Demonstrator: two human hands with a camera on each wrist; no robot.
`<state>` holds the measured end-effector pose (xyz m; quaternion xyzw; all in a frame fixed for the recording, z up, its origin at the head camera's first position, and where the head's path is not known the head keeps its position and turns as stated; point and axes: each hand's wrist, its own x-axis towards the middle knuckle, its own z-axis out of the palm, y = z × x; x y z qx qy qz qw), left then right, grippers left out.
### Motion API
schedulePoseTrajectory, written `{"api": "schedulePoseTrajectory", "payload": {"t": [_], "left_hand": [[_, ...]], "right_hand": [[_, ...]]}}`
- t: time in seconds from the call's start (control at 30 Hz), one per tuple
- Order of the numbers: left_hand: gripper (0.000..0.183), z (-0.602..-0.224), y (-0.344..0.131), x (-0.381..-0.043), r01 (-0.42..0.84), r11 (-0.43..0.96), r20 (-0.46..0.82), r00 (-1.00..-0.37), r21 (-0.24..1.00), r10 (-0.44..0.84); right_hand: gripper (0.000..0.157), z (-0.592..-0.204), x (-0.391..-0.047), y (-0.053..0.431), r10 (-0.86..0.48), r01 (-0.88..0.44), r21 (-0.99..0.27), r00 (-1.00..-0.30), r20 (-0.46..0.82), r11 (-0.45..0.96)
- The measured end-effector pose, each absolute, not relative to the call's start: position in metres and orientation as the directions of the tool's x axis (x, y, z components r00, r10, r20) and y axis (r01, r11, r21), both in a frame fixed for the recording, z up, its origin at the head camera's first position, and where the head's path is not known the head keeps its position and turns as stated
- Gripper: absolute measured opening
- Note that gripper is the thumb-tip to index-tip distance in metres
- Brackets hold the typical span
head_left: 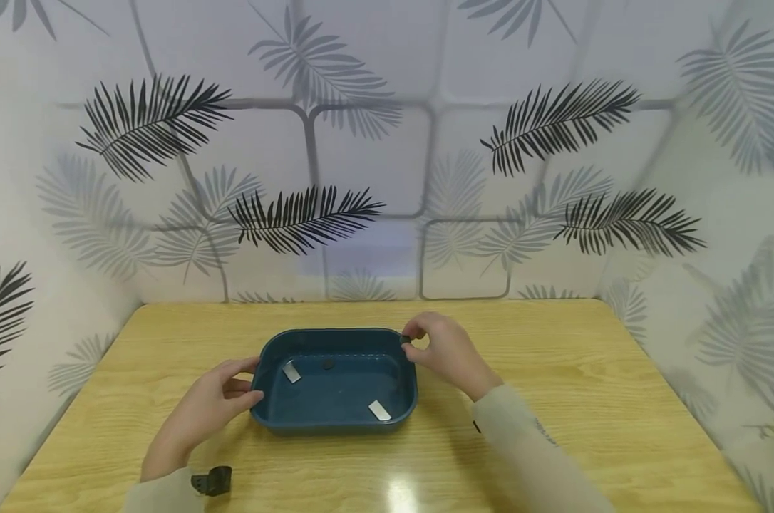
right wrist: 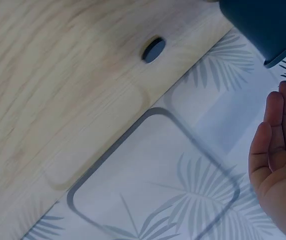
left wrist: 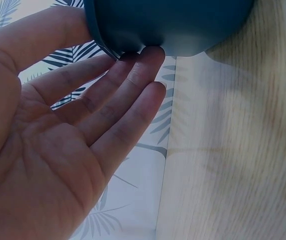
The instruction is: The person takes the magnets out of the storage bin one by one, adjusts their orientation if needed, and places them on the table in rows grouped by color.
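A dark blue rectangular basin (head_left: 336, 429) with rounded corners stands on the wooden table. Inside it lie a white rectangular piece (head_left: 291, 372) at the left, another white piece (head_left: 379, 410) at the front right, and a dark round disc (head_left: 327, 364) near the back wall. My left hand (head_left: 207, 406) holds the basin's left end, its thumb at the rim and its fingers against the outer wall. Above the back right corner, my right hand (head_left: 447, 353) pinches a small dark piece (head_left: 405, 340) between thumb and fingers. The pinching fingertips are mostly cut off in the right wrist view.
Another dark disc (right wrist: 154, 50) is on the table, as the right wrist view shows. Behind the table (head_left: 554, 356) rises a wall (head_left: 374, 164) with leaf patterns. A black wrist device (head_left: 212, 482) sits at the left sleeve.
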<state>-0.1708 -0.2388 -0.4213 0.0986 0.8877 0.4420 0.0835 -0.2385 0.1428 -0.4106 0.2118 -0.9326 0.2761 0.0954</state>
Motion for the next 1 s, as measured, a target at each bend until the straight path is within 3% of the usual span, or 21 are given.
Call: {"api": "schedulePoseTrajectory", "payload": {"t": [0.73, 1.0], "left_hand": [[0.066, -0.420, -0.238, -0.170, 0.111, 0.601, -0.058, -0.965, 0.791, 0.256], [0.065, -0.419, -0.236, -0.170, 0.103, 0.604, -0.063, -0.967, 0.790, 0.247]], "right_hand": [[0.010, -0.429, -0.241, 0.230, -0.225, -0.271, -0.466, -0.962, 0.153, 0.842], [0.013, -0.434, -0.242, 0.241, -0.212, -0.227, -0.452, -0.974, 0.085, 0.863]]}}
